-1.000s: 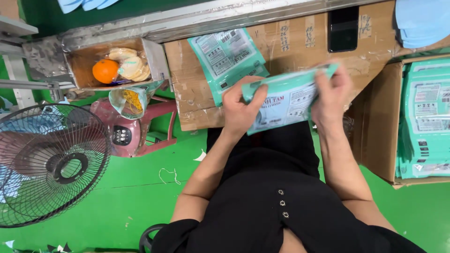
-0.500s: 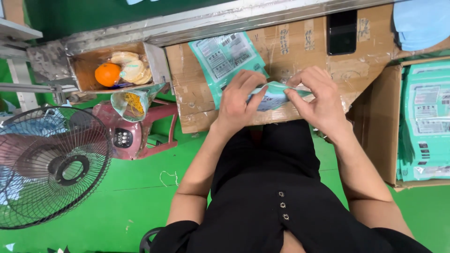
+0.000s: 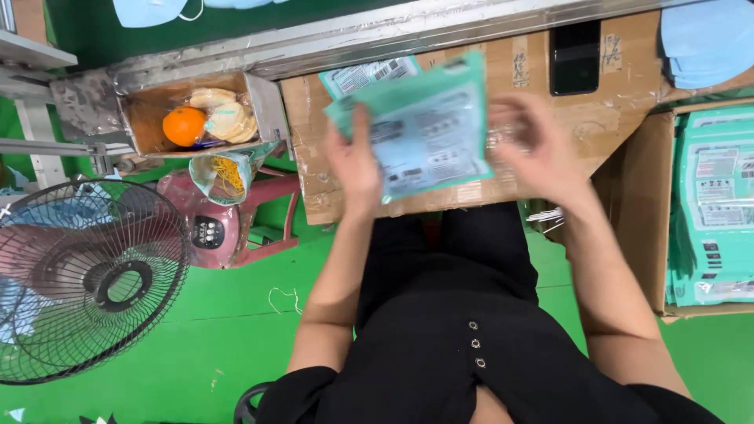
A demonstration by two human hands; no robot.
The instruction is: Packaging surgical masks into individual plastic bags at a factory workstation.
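Teal packet (image 3: 428,129) held at its left edge by left hand (image 3: 355,169).

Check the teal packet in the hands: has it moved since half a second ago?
Yes. The teal packet was bunched between both hands near the cardboard worktop's front edge; now it is spread flat, farther up toward the black phone.

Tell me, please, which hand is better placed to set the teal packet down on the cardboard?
Probably the left hand: it grips the teal packet by its edge, while the blurred right hand appears open beside it, above the cardboard.
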